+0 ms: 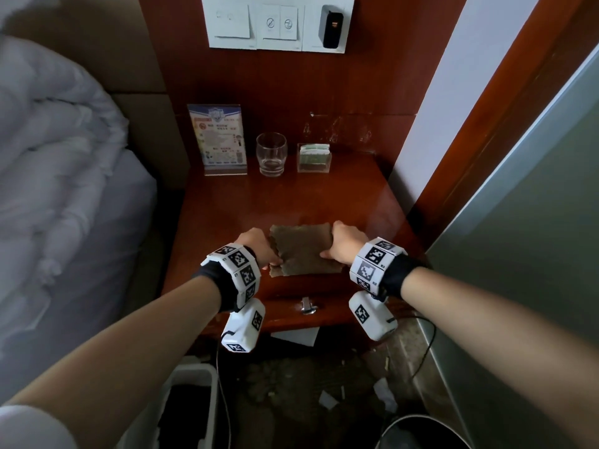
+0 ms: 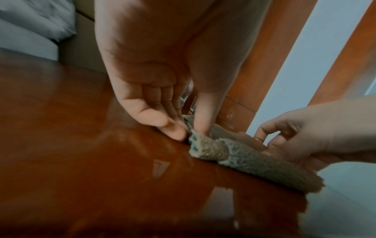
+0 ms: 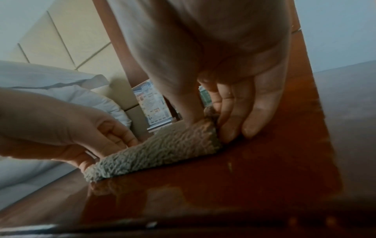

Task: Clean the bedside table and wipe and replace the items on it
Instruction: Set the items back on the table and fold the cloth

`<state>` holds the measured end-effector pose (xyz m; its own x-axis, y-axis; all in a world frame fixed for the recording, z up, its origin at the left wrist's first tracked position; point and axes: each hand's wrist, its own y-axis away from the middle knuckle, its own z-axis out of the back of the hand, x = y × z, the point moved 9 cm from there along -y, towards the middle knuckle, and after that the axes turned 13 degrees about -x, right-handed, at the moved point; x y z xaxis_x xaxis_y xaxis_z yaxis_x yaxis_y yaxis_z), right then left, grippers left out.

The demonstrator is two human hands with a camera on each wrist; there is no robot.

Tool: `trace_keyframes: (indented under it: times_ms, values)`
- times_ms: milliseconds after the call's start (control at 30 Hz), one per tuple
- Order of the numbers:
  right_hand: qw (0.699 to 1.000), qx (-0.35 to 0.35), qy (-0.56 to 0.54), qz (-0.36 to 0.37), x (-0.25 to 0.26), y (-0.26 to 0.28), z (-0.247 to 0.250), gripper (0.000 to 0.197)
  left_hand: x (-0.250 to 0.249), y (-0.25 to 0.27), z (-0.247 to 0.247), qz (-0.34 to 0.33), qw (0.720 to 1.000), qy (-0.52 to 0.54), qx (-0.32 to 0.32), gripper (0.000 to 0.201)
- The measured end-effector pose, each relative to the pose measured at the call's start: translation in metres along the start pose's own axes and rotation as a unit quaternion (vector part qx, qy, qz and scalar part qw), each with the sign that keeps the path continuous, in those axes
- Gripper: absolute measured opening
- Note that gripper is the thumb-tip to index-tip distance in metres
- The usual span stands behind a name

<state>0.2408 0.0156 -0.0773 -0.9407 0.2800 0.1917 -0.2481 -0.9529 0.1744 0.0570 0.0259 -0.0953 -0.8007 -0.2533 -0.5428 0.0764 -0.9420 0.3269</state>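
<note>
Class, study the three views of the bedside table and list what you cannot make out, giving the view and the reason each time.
- Print on the sign card: head view, too small to read.
- Contents of the clear holder: head view, too small to identify.
- Left hand and right hand fingertips: head view, hidden behind the cloth and knuckles.
- Drinking glass: left wrist view, almost wholly hidden by the hand.
- Table's near edge: right wrist view, blurred.

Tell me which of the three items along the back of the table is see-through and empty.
The drinking glass, in the middle. The printed sign stand to its left is opaque, and the small clear holder to its right has packets inside.
</note>
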Motion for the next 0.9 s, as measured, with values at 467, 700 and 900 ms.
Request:
trace_keyframes:
  times_ms: [467, 700, 900]
  values:
    - [0.976, -0.018, -0.151, 0.158, 0.062, 0.096, -0.041, 0.041, 0.128, 0.091, 0.012, 0.097, 0.956, 0.242, -0.137, 0.02]
    - [0.931, 0.04, -0.292, 0.216, 0.113, 0.138, -0.1, 0.026, 0.221, 0.138, 0.0, 0.203, 0.873, 0.411, -0.168, 0.022]
    - [0.921, 0.125, -0.285, 0.236, 0.158, 0.168, -0.173, 0.023, 0.291, 0.167, -0.008, 0.247, 0.857, 0.412, -0.185, 0.026]
